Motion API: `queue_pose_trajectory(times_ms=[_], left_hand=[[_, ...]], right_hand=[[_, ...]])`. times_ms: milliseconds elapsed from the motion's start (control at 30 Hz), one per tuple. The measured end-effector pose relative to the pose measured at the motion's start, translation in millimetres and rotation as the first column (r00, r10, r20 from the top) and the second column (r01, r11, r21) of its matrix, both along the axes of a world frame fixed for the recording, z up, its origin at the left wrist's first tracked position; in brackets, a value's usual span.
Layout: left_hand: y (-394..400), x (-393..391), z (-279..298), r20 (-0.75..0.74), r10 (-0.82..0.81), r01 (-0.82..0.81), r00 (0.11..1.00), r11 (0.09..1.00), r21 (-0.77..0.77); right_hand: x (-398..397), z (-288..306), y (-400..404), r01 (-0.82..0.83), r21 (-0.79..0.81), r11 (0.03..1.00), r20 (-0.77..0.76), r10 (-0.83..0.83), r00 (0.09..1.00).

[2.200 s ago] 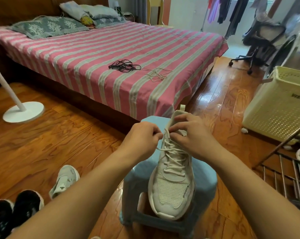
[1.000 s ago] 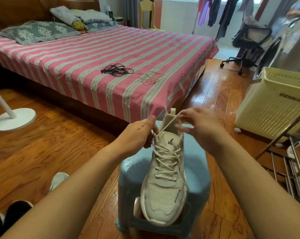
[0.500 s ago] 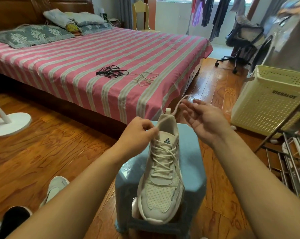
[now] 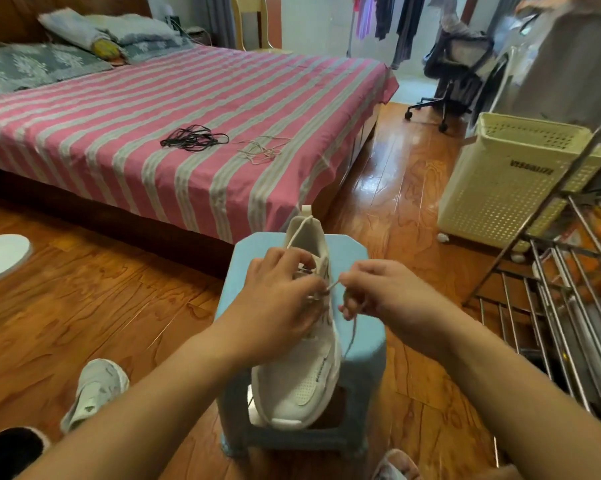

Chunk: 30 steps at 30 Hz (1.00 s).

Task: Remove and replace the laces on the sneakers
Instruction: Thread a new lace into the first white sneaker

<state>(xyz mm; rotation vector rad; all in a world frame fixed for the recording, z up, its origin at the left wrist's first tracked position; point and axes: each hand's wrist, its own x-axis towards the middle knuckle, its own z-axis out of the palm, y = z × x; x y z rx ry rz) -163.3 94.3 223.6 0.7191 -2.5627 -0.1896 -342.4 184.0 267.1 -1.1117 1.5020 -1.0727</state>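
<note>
A: We see a white mesh sneaker (image 4: 301, 372) lying along the top of a pale blue plastic stool (image 4: 358, 344), toe toward us, heel toward the pink and grey striped bed (image 4: 174, 109).

B: Our left hand (image 4: 275, 306) rests over the sneaker's tongue, fingers curled down among the white lace (image 4: 352, 332); we cannot tell exactly which strand they pinch.

A: Our right hand (image 4: 392, 299), just right of the sneaker, has thumb and forefinger closed narrowly on a lace end, with a loose length hanging over the stool's right side.

B: One strand loops up past the heel.

A: On the bed, far from us, a black bundle of laces (image 4: 193, 137) lies left of a pale tangled lace (image 4: 262, 150).

B: Near left on the wooden floor (image 4: 84, 299) we see a second pale sneaker (image 4: 93, 393), and a cream perforated basket (image 4: 506, 181) at far right.
</note>
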Motion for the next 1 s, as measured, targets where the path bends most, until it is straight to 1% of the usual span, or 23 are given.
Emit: queue_pose_trajectory(times_ms=[33,67,133,233,267,300,333,367,400,433,467,500,533,567,600,633,667,733,800,900,933,967,1000], left_hand=[[-0.3,-1.6,-1.6,-0.009,0.002,-0.002,1.000,1.000,-0.023],[-1.4,-2.4,-2.0,-0.038,0.009,-0.010,0.999,1.000,-0.027],[-3.4,-2.2,-0.2,-0.099,0.050,-0.047,0.994,0.998,0.039],[-3.6,0.2,1.8,-0.108,0.086,-0.074,0.990,0.990,0.118],[-3.4,0.7,2.6,-0.108,0.084,-0.071,0.991,0.989,0.126],[-3.3,0.6,3.3,-0.110,0.082,-0.067,0.991,0.988,0.137],[-2.8,0.3,4.2,-0.108,0.083,-0.067,0.991,0.987,0.143],[-2.3,-0.2,4.7,-0.107,0.089,-0.073,0.990,0.987,0.144],[-2.0,-1.3,4.3,-0.111,0.100,-0.084,0.989,0.987,0.140],[-1.3,-3.0,4.2,-0.123,0.117,-0.099,0.985,0.985,0.143],[0.0,-5.1,4.1,-0.144,0.138,-0.115,0.980,0.981,0.157],[1.6,-7.6,4.2,-0.171,0.161,-0.130,0.972,0.975,0.180],[3.6,-10.2,4.7,-0.201,0.186,-0.146,0.962,0.969,0.199],[5.4,-12.7,5.1,-0.227,0.204,-0.159,0.952,0.966,0.202],[7.3,-14.5,5.7,-0.241,0.209,-0.165,0.948,0.968,0.188],[8.8,-15.6,6.5,-0.236,0.198,-0.161,0.951,0.973,0.165],[10.0,-15.8,7.4,-0.221,0.173,-0.144,0.960,0.980,0.139],[10.8,-14.5,8.2,-0.193,0.131,-0.115,0.972,0.989,0.093],[8.9,-11.5,9.9,-0.178,0.115,-0.101,0.977,0.991,0.085],[8.7,-8.1,10.3,-0.151,0.100,-0.077,0.983,0.985,0.152],[8.8,-7.3,9.5,-0.144,0.097,-0.073,0.985,0.985,0.158],[8.4,-7.0,8.5,-0.147,0.094,-0.070,0.985,0.985,0.158],[8.2,-7.0,8.6,-0.162,0.100,-0.073,0.982,0.983,0.169]], right_hand=[[-13.0,8.2,3.3,0.002,0.017,1.000,0.227,-0.006,0.974],[-30.7,11.8,5.1,0.037,0.024,0.999,0.377,-0.043,0.925],[-70.4,13.4,7.1,0.188,0.029,0.982,0.593,-0.169,0.788],[-114.8,13.1,7.9,0.500,0.117,0.858,0.871,-0.331,0.364],[-121.9,13.6,8.4,0.593,0.129,0.795,0.912,-0.330,0.244],[-126.6,13.1,8.7,0.660,0.124,0.741,0.933,-0.313,0.176],[-127.5,13.2,7.7,0.683,0.102,0.723,0.937,-0.301,0.179],[-124.6,14.1,5.8,0.674,0.073,0.735,0.917,-0.316,0.245],[-117.8,14.1,3.8,0.641,0.046,0.766,0.850,-0.367,0.378],[-108.3,12.7,2.8,0.587,0.035,0.809,0.707,-0.435,0.557],[-94.0,10.6,3.5,0.500,0.069,0.863,0.496,-0.464,0.734],[-76.4,7.7,5.2,0.381,0.165,0.910,0.289,-0.414,0.863],[-55.9,5.5,8.0,0.233,0.292,0.928,0.184,-0.293,0.938],[-35.0,2.6,10.1,0.075,0.394,0.916,0.185,-0.160,0.970],[-14.9,-0.1,11.1,-0.057,0.431,0.901,0.266,-0.067,0.962],[1.4,-3.5,9.7,-0.125,0.403,0.906,0.395,-0.049,0.917],[13.8,-6.8,5.7,-0.110,0.349,0.931,0.532,-0.100,0.841],[25.5,-12.4,-4.5,0.065,0.304,0.950,0.699,-0.269,0.662],[20.4,-16.8,-13.9,0.255,0.339,0.906,0.733,-0.424,0.532],[-11.4,-19.8,-25.6,0.431,0.401,0.808,0.799,-0.539,0.267],[-25.4,-18.5,-29.9,0.487,0.396,0.778,0.806,-0.549,0.221],[-39.2,-16.8,-33.6,0.545,0.372,0.751,0.794,-0.562,0.232],[-51.9,-16.0,-36.3,0.604,0.333,0.724,0.755,-0.588,0.289]])
